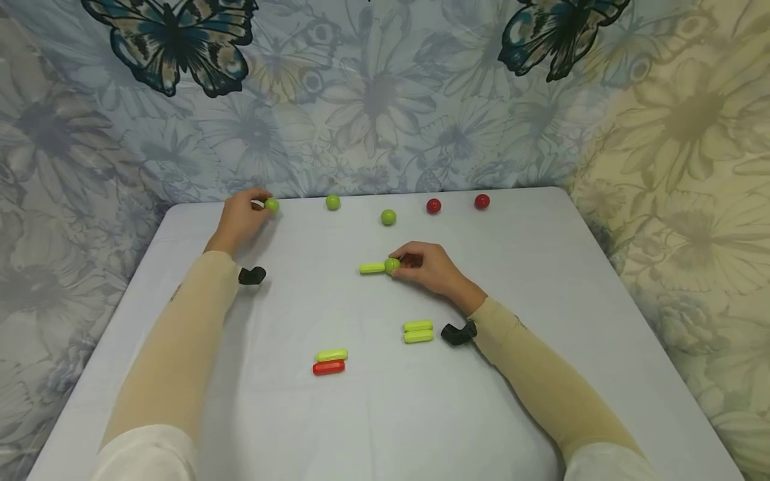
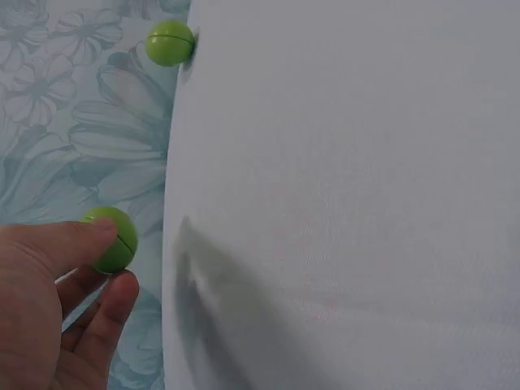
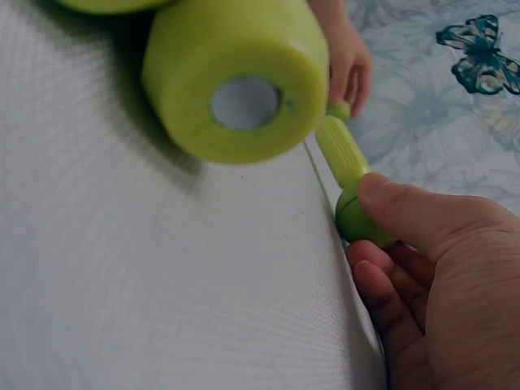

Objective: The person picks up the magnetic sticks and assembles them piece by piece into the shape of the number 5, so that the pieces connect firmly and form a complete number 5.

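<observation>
At the table's far left edge, my left hand [image 1: 238, 219] pinches a green ball [image 1: 273, 205] between thumb and fingers; in the left wrist view a thin seam runs around this ball [image 2: 118, 244]. Near the table's middle, my right hand [image 1: 430, 267] pinches another green ball [image 1: 392, 266]. A yellow-green rod [image 1: 371, 268] meets that ball end-on and points left. The right wrist view shows the rod [image 3: 343, 152] against the ball [image 3: 357, 219]; whether they are fastened there I cannot tell.
Along the far edge sit two green balls [image 1: 333, 202] and two red balls [image 1: 434, 206]. Two yellow-green rods [image 1: 418, 331] lie side by side near my right wrist. Nearer the front, a yellow-green rod [image 1: 332, 355] lies against a red rod [image 1: 329, 367] on the white table [image 1: 289, 427].
</observation>
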### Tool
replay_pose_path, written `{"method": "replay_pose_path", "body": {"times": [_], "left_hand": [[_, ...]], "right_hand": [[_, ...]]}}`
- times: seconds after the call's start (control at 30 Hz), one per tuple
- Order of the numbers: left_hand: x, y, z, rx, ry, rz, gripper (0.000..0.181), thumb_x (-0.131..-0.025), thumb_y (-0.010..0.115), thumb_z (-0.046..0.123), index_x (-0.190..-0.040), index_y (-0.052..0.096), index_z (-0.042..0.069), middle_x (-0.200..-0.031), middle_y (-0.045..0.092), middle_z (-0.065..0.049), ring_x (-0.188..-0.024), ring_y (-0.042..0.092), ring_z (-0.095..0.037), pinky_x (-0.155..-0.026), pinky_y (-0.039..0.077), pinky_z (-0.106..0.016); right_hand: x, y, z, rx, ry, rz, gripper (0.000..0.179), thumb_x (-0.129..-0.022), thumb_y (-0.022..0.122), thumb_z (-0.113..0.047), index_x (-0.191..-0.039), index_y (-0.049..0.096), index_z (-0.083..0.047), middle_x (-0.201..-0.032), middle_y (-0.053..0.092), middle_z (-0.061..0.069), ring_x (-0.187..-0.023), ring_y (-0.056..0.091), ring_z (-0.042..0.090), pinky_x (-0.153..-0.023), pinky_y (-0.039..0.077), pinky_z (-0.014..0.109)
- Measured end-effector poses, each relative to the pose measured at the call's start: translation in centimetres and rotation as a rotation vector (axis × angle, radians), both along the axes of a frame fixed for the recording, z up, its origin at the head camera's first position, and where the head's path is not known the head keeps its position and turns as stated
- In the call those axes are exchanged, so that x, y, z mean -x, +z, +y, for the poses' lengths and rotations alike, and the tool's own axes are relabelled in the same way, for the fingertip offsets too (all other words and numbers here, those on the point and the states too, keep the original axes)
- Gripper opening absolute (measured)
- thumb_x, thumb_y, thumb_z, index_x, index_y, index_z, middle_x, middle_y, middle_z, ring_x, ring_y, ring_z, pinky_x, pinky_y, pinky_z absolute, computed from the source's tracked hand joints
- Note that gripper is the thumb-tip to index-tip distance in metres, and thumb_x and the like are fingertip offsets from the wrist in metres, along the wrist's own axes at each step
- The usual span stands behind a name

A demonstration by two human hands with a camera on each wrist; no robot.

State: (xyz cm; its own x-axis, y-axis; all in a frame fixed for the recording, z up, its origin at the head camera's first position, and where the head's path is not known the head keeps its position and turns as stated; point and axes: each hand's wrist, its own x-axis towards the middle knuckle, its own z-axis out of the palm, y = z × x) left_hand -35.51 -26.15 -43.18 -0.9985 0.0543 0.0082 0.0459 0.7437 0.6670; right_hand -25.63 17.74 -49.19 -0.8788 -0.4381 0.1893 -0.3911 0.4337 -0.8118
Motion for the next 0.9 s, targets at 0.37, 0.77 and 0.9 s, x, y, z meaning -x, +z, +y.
{"method": "replay_pose_path", "body": {"times": [0.37, 0.77, 0.9], "left_hand": [[-3.3, 0.9, 3.6, -0.129, -0.119, 0.052, 0.036, -0.103, 0.078, 0.021, -0.137, 0.074, 0.011, -0.137, 0.069, -0.011, -0.116, 0.068, -0.031, -0.098, 0.056, -0.048], [-8.2, 0.4, 7.9, -0.270, -0.277, 0.075, 0.032, -0.099, 0.083, 0.014, -0.130, 0.076, 0.008, -0.122, 0.075, -0.007, -0.107, 0.071, -0.023, -0.095, 0.058, -0.035], [-9.0, -0.2, 8.5, -0.264, -0.306, 0.081, 0.032, -0.098, 0.084, 0.014, -0.128, 0.077, 0.008, -0.120, 0.076, -0.006, -0.104, 0.072, -0.022, -0.093, 0.058, -0.036]], "right_hand": [[-0.1, 0.2, 0.0, -0.007, -0.003, 0.007, 0.032, -0.092, 0.091, -0.015, -0.122, 0.082, -0.012, -0.107, 0.075, -0.001, -0.092, 0.068, 0.018, -0.084, 0.057, 0.033], [0.0, 0.1, 0.1, -0.010, -0.001, 0.020, 0.031, -0.092, 0.091, -0.014, -0.121, 0.082, -0.012, -0.104, 0.075, -0.002, -0.091, 0.067, 0.019, -0.082, 0.057, 0.033], [-0.1, 0.1, 0.0, -0.007, -0.002, 0.021, 0.031, -0.092, 0.091, -0.014, -0.121, 0.082, -0.012, -0.103, 0.074, -0.002, -0.089, 0.067, 0.019, -0.081, 0.057, 0.034]]}}
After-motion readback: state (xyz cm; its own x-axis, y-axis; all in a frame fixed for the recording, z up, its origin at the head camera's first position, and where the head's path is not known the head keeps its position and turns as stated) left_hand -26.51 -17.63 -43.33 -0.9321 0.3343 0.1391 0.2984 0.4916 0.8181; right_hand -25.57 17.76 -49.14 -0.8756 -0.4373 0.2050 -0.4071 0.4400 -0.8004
